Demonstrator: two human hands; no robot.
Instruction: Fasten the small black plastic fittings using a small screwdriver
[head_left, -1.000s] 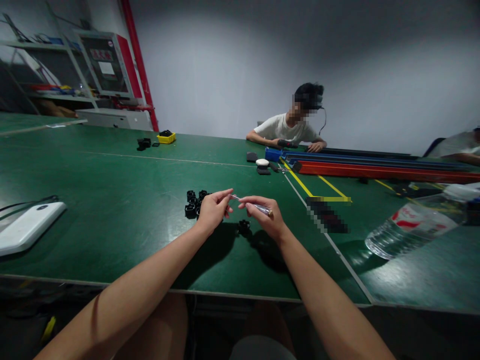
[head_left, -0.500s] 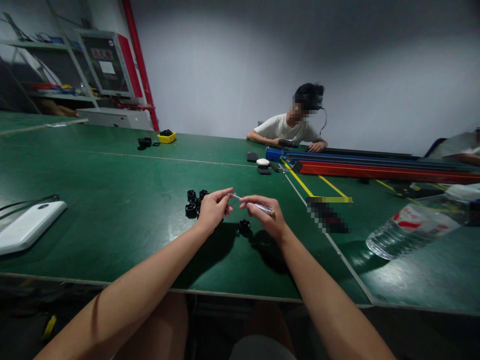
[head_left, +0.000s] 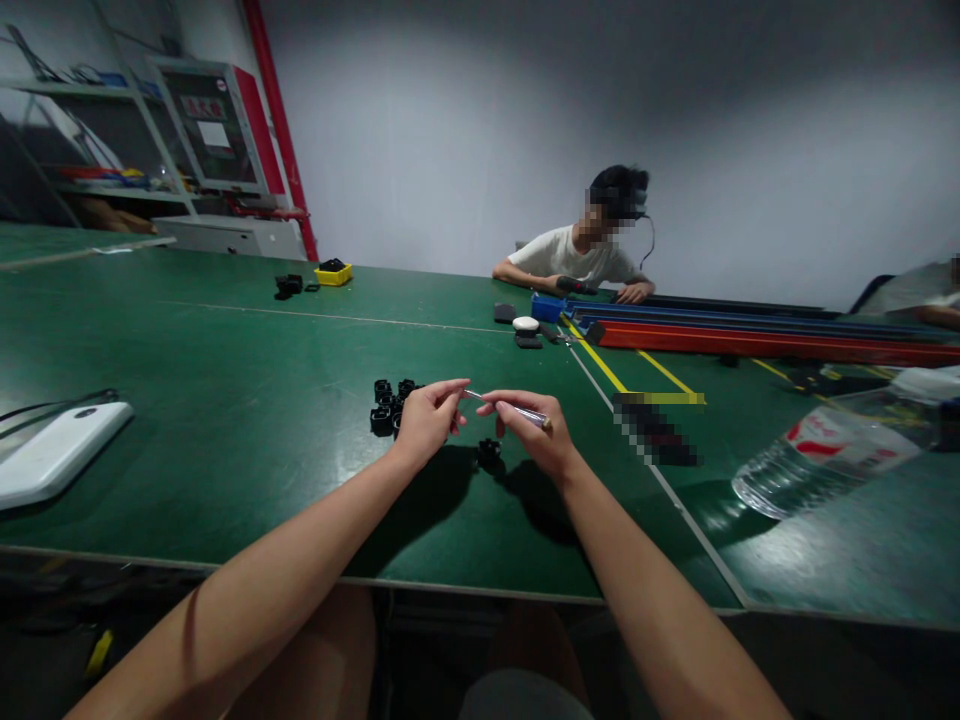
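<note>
My right hand (head_left: 534, 425) grips a small screwdriver (head_left: 529, 415) by its handle, the thin metal shaft pointing left. At the shaft's tip, the thumb and forefinger of my left hand (head_left: 431, 420) are pinched together. Whatever lies between those fingers is too small or hidden to name. Below, between both hands, one small black plastic part (head_left: 489, 454) rests on the green table (head_left: 247, 420). A cluster of several similar black parts (head_left: 383, 413) stands just left of my left hand, which partly covers it.
A white phone-like device (head_left: 64, 455) with a cable lies at left. To the right are a tilted water bottle (head_left: 825, 450) and long red and blue rails (head_left: 750, 340). Across the table sits a person (head_left: 577, 250); a yellow tray (head_left: 334, 275) stands far left.
Almost nothing differs. Both hands keep their places, with only a very slight shift of the fingers around the screwdriver tip.
</note>
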